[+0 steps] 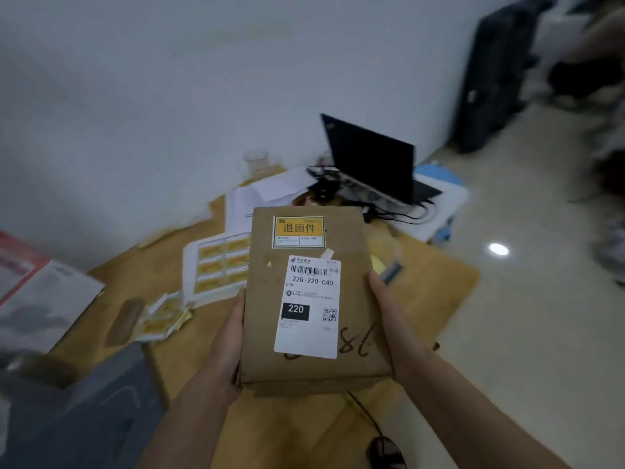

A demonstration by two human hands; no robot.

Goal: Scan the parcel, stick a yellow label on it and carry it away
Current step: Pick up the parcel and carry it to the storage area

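One parcel, brown cardboard box, held up in the air over the middle of the surface, not touching it. Left hand pressed flat on its left side, right hand on its right side w/ thumb on the top edge; both hands clamped on the box, one per side.

On top of the box: 1 yellow label near the far end, stuck flat, and 1 white shipping label w/ barcode below it, near corner over a handwritten mark.

Progress, my read: labelling looks done, since the yellow sticker's already on. Scan can't be confirmed from here but prob. done too, given the order of steps. What's left is the carry-away, and the box off the surface in a two-handed grip fits that step being in hand.

Outward: 1 sheet of yellow labels lies just left of the box toward the left edge, approx 8 stickers on it (blurred, count unsure). A small heap of loose label scraps sits nearer the left edge, too blurry to count. 1 open laptop at the far right corner, screen dark, cables beside it. White papers at the far edge. 1 dark cable trails off the near edge.
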